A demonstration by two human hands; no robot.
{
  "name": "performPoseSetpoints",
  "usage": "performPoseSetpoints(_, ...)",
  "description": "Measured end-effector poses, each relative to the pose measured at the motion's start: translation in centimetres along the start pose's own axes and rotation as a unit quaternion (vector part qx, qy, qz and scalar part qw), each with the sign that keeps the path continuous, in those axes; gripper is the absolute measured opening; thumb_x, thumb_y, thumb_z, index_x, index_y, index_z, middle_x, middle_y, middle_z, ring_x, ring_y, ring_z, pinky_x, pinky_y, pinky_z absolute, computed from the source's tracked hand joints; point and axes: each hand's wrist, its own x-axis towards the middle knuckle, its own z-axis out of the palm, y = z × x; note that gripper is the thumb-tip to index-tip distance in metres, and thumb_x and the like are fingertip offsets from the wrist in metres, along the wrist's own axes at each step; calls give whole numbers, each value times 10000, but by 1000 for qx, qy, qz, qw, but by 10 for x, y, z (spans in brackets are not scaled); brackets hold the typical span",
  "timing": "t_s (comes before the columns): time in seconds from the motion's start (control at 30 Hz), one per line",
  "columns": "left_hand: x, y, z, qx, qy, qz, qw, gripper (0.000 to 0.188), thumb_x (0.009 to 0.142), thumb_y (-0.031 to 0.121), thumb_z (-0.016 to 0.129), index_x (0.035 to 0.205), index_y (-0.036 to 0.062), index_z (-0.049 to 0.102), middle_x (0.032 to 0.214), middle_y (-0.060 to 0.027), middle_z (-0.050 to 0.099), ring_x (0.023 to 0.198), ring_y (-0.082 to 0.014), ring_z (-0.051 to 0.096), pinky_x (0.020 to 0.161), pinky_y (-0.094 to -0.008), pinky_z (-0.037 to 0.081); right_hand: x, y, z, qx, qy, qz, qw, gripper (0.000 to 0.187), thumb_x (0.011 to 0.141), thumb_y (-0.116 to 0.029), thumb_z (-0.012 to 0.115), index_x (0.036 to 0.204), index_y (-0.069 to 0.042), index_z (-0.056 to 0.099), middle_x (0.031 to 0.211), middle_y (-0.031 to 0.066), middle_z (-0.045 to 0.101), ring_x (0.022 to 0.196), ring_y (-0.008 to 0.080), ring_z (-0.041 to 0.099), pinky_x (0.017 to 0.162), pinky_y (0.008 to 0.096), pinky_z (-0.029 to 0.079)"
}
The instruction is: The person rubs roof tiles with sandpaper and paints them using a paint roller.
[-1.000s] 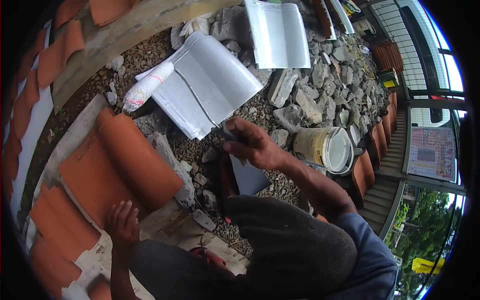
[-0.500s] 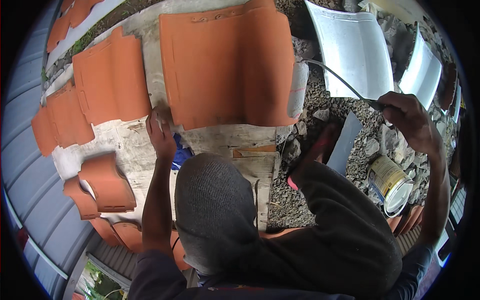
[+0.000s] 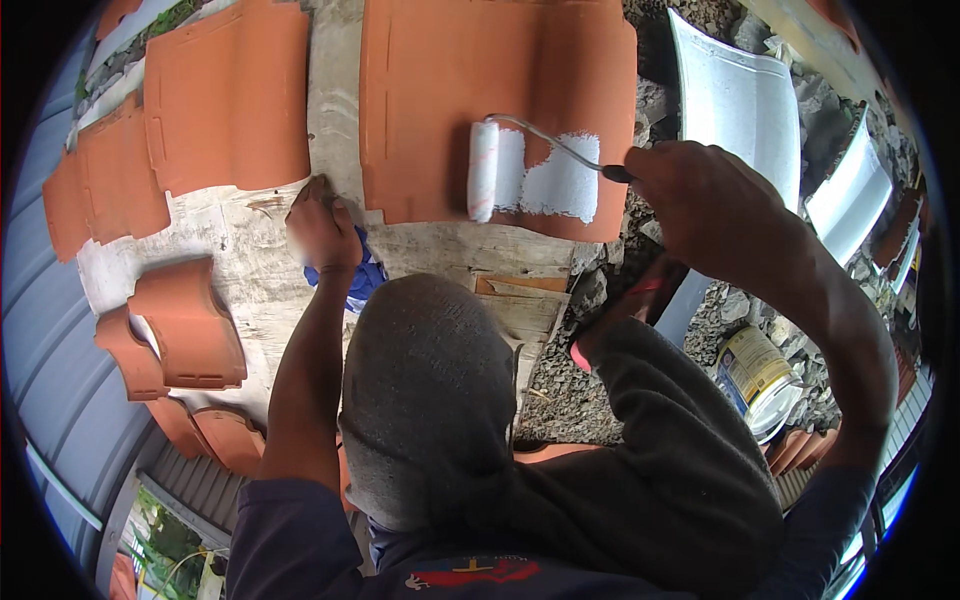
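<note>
Right hand (image 3: pixel 705 200) grasps the dark handle of a paint roller (image 3: pixel 482 172); the pale sleeve lies against a curved orange clay roof tile (image 3: pixel 430 100). Light grey-white paint (image 3: pixel 562 185) covers a ragged-edged area of this tile, immediately right of the sleeve and extending toward the handle. Tile is positioned on a weathered wooden board (image 3: pixel 430 245), ahead of the knees. Left hand (image 3: pixel 322 230) is curled above the board, next to a crumpled blue cloth (image 3: pixel 368 275); cannot tell whether it grips anything. Two silvery-coated tiles (image 3: pixel 740 105) lie to the right among rubble; a paint bucket (image 3: pixel 757 375) sits nearer the body, on gravel (image 3: pixel 585 405).
</note>
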Motion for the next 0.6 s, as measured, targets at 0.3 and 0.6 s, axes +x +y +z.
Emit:
performPoseSetpoints(0.3, -6, -6, 9, 1, -18, -4, 1000, 430, 940, 179, 563, 1358, 80, 586, 1383, -108, 557, 1235, -355, 484, 1077, -497, 368, 17, -7, 31, 88, 19, -33, 995, 91, 938, -42, 632, 1011, 12, 619, 858, 198, 675, 846, 411, 690, 748, 492, 546)
performPoseSetpoints(0.6, 2, 5, 17, -28, -17, 2, 999, 418, 938, 142, 562, 1349, 72, 591, 1366, -96, 571, 1249, -327, 488, 1073, -491, 348, -18, -17, -4, 101, 2, 86, 991, 99, 960, -69, 642, 1007, 17, 655, 871, 204, 671, 856, 420, 682, 758, 508, 527)
